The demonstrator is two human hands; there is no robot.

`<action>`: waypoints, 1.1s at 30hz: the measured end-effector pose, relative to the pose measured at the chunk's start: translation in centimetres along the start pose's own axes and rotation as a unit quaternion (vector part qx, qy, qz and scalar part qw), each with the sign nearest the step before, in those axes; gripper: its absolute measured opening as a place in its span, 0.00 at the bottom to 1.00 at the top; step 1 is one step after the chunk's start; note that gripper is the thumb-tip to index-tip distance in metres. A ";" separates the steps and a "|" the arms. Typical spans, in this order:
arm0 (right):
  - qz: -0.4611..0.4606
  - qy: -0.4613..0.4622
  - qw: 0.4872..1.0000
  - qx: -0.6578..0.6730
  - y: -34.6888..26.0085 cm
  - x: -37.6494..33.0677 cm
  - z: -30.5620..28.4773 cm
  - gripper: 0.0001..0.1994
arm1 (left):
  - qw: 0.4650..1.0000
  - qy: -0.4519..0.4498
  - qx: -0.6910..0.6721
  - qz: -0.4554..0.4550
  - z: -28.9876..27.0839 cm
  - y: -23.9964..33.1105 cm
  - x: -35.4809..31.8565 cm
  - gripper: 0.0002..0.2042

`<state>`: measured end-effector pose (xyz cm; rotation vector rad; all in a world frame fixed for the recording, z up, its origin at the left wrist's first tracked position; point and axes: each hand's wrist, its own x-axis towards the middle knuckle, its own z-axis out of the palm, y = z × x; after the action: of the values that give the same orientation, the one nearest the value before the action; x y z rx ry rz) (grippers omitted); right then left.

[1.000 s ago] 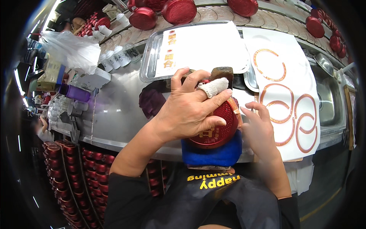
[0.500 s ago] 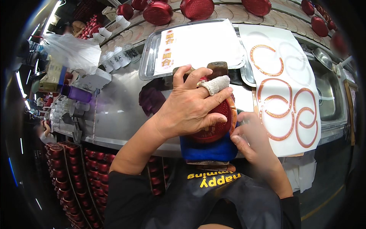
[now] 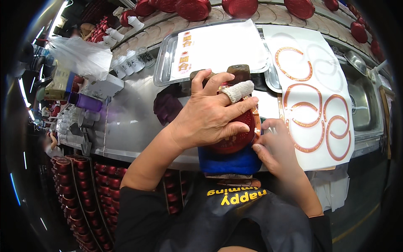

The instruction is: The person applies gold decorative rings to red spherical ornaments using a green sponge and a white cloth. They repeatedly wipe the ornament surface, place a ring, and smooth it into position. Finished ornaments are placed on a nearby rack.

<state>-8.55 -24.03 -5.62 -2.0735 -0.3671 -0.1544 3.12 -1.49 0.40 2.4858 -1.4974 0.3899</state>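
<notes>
A dark red, round, glossy vessel (image 3: 231, 145) rests on a blue cloth pad (image 3: 228, 161) at the counter's near edge. Over it lies my left hand (image 3: 205, 113), its fingers curved and partly spread, holding the vessel steady. A knitted white sleeve (image 3: 238, 90) covers one of its fingers. Along the vessel's right side runs an orange decal strip (image 3: 257, 122). My left index finger touches the strip's upper part, while my right hand (image 3: 275, 145), somewhat blurred, pinches its lower part. Dark brown blocks (image 3: 238, 72) stand just beyond the vessel. Much of the vessel is hidden under my left hand.
To the right, a white sheet (image 3: 275, 40) bears several orange ring decals (image 3: 310, 69), beside a sink (image 3: 363, 109). A metal tray (image 3: 157, 67) with decal paper sits behind. Dark purple cloth (image 3: 168, 103) lies left. Red vessels (image 3: 193, 9) line the conveyor; more fill racks (image 3: 77, 189) below.
The red vessels on the conveyor have shifted to the right. My right hand has moved slightly up and left along the strip; my left hand stays in nearly the same place.
</notes>
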 end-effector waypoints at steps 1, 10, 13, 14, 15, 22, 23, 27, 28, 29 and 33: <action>-0.004 -0.006 1.000 0.015 -0.1 -0.1 0.0 0.06 | 1.000 -0.001 0.000 0.001 0.0 0.0 0.0 0.27; 0.026 0.013 0.999 0.038 -0.5 0.0 -0.5 0.11 | 0.999 -0.019 0.026 0.005 -0.2 -0.1 0.0 0.30; 0.024 0.077 0.997 0.006 0.7 0.8 -0.5 0.15 | 1.000 -0.007 0.007 0.002 -0.1 0.0 0.0 0.27; 0.016 0.102 0.995 -0.015 1.1 1.1 -0.4 0.16 | 1.000 -0.002 -0.004 0.002 -0.1 0.0 0.0 0.26; 0.015 0.103 0.994 -0.031 1.5 1.4 -0.2 0.15 | 1.000 -0.002 -0.005 0.005 -0.1 0.0 0.0 0.26; 0.033 0.053 0.997 0.042 0.9 0.9 0.2 0.07 | 1.000 0.000 -0.007 0.007 -0.1 -0.1 0.0 0.26; 0.038 0.041 0.997 0.055 0.6 0.8 0.1 0.06 | 1.000 -0.002 -0.006 0.007 -0.2 -0.2 0.0 0.26; 0.023 0.024 0.998 0.053 -0.4 0.7 -0.1 0.05 | 1.000 -0.024 0.014 0.010 -0.2 -0.2 0.0 0.29; 0.026 0.018 0.998 0.053 -0.6 0.8 0.0 0.06 | 1.000 -0.024 0.014 0.011 -0.2 -0.2 0.0 0.29; 0.031 0.012 0.998 0.053 -0.7 0.7 0.1 0.07 | 1.000 -0.025 0.012 0.011 -0.3 -0.3 0.0 0.29; 0.005 -0.002 1.000 0.007 -0.5 0.8 0.0 0.11 | 1.000 -0.025 0.010 0.011 -0.2 -0.3 0.0 0.29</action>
<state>-7.99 -23.63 -5.02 -2.0617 -0.3598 -0.1411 3.33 -1.26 0.60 2.5147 -1.5480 0.3513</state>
